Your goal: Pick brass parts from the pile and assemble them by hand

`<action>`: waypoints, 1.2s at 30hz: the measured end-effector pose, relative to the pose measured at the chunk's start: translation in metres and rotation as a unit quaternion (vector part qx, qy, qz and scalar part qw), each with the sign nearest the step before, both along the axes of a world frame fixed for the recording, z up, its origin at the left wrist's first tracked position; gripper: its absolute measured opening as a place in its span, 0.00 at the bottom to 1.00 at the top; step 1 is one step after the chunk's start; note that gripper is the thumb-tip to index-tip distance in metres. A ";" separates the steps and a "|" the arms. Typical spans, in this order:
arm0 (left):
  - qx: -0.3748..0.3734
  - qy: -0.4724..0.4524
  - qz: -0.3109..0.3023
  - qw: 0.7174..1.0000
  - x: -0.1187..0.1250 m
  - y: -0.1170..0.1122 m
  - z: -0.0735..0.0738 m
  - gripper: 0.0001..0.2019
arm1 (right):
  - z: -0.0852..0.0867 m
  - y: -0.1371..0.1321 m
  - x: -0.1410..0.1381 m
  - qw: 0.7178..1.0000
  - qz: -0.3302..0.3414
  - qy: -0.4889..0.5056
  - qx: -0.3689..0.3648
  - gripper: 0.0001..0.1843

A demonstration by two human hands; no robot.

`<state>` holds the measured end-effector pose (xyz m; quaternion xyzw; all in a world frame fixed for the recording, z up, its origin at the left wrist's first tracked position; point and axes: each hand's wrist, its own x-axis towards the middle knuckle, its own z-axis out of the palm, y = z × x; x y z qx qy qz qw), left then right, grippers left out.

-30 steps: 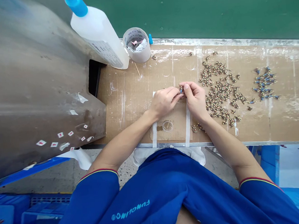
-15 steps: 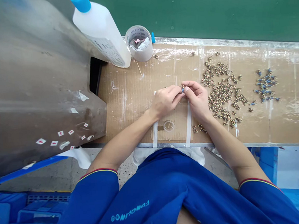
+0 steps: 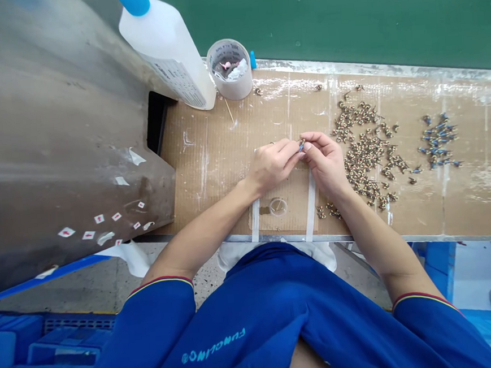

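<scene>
- One small blue-and-gold part, just right of frame centre, pinched by left hand and right hand.
- Light, steady pressure should suit so tiny a piece.

A green surface lies beyond a cardboard-covered bench, above grey floor.
</scene>
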<state>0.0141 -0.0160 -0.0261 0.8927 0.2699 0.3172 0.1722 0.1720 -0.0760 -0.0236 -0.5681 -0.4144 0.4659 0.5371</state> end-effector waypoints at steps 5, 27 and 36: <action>0.024 0.010 -0.001 1.000 0.000 0.000 0.000 0.26 | 0.001 0.000 0.000 1.000 -0.005 0.014 -0.006 0.25; 0.076 0.014 -0.012 0.997 0.000 -0.001 -0.001 0.25 | 0.008 -0.003 0.003 1.000 0.007 -0.014 -0.013 0.12; 0.053 0.016 -0.023 0.998 -0.001 0.000 0.002 0.25 | 0.008 -0.003 0.005 1.000 0.003 -0.001 -0.020 0.09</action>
